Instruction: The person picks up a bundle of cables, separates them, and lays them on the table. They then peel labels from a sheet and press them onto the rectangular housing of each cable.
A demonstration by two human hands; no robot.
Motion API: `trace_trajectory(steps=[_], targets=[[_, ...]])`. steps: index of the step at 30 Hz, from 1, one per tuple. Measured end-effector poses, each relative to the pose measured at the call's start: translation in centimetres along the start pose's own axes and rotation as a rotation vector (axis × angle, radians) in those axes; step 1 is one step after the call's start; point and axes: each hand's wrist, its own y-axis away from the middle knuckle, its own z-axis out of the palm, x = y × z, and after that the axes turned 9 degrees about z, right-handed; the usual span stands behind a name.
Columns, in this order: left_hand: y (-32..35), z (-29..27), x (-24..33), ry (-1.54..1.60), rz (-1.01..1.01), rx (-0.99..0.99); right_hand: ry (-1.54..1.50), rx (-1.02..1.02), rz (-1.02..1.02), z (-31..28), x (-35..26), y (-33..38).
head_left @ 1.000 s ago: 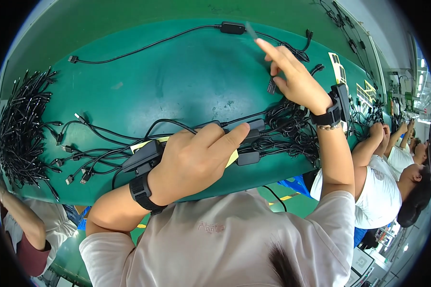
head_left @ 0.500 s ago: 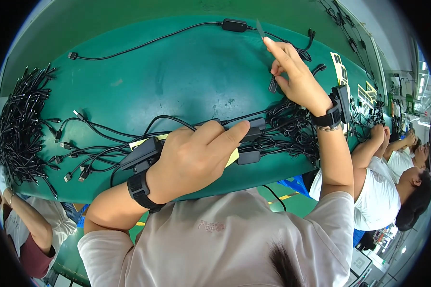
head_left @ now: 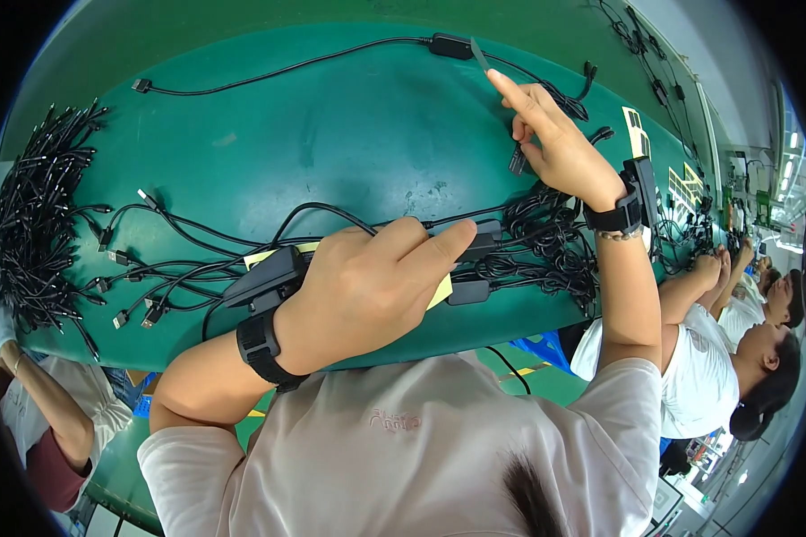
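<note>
Covering the cable bundle (head_left: 519, 246), the left hand (head_left: 367, 291) lies flat; the right hand (head_left: 555, 148) pinches a small connector (head_left: 517, 161), mostly hidden.

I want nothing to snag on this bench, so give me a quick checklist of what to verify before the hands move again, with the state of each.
1. Left hand flat on the black cable bundle, pinning it down: ok.
2. Right hand grip on a small black connector, forefinger stretched out: ok, though what the fingers pinch is partly hidden.
3. Long cable with its inline box lying free across the far side of the green table: ok.
4. Loose plugs left of the left hand fanned out, not knotted: ok.
5. Tangle under the right wrist: not ok, the wires cross thickly.
6. Yellow tag under the left hand: cannot tell what it is fixed to.
</note>
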Motion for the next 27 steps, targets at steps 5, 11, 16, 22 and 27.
trace_trajectory(steps=[5,11,16,22,27], targets=[[0.1,0.1,0.0,0.003,0.004,0.003,0.011,-0.005,-0.008,0.1,-0.1,-0.3],[0.0,0.0,0.1,0.013,-0.006,-0.003,-0.006,-0.067,0.006,-0.1,-0.7,-0.5],[0.1,0.2,-0.1,0.024,-0.014,0.000,0.115,-0.058,-0.058,0.2,-0.8,-0.4],[0.0,0.1,-0.1,0.023,-0.028,-0.017,0.068,-0.042,-0.136,-0.1,-0.9,0.0],[-0.4,-0.3,0.0,0.035,-0.035,-0.046,-0.010,-0.083,-0.082,-1.0,-1.3,1.0]])
